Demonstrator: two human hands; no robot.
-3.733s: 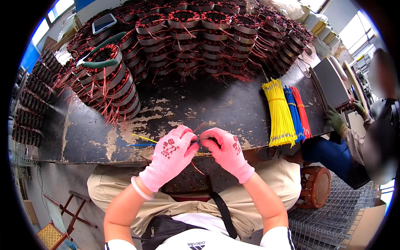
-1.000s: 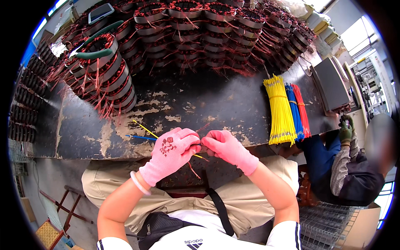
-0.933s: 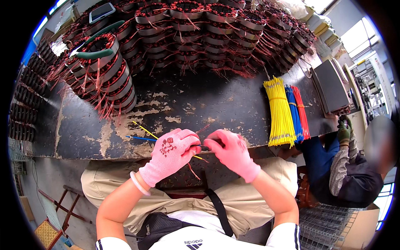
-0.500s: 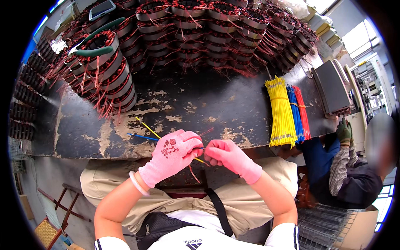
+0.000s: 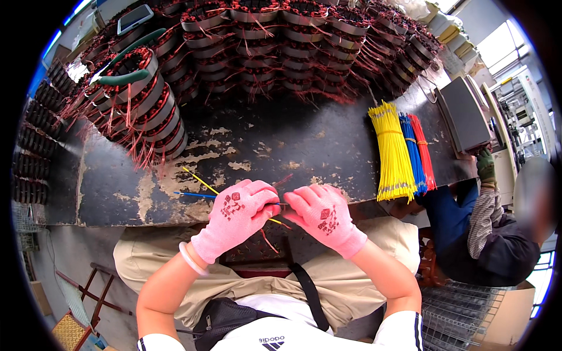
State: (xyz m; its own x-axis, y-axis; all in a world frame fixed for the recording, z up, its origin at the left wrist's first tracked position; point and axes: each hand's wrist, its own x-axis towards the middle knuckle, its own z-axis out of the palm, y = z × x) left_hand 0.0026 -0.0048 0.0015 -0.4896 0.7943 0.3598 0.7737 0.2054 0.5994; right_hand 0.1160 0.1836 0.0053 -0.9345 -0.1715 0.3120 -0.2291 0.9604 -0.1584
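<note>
In a pink glove, my left hand [image 5: 235, 217] is closed around a yellow wire [image 5: 199, 179] and a blue wire [image 5: 188, 194]. Both wires stick out to the left over the table's edge. Past its fingertips the blue wire's end points toward my right hand [image 5: 323, 221], also gloved in pink. That hand's thumb and fingers pinch at the wire's tip, and its back now faces up. The yellow wire's other end and a thin reddish strand [image 5: 268, 241] hang below the left fingers. The exact contact at the fingertips is partly hidden.
Stacked stator cores [image 5: 252, 52] with red windings line the back of the worn black table [image 5: 257, 137]. Green-handled pliers [image 5: 123, 77] lie on the left stack. Bundles of yellow wires [image 5: 393, 155], blue wires [image 5: 414, 155] and red wires [image 5: 422, 152] lie right. A co-worker [image 5: 492, 234] sits at right.
My right hand has turned over, showing its back, and its fingers have come to the blue wire's tip. The left hand has shifted slightly left with its wires. The co-worker's arm has moved a little.
</note>
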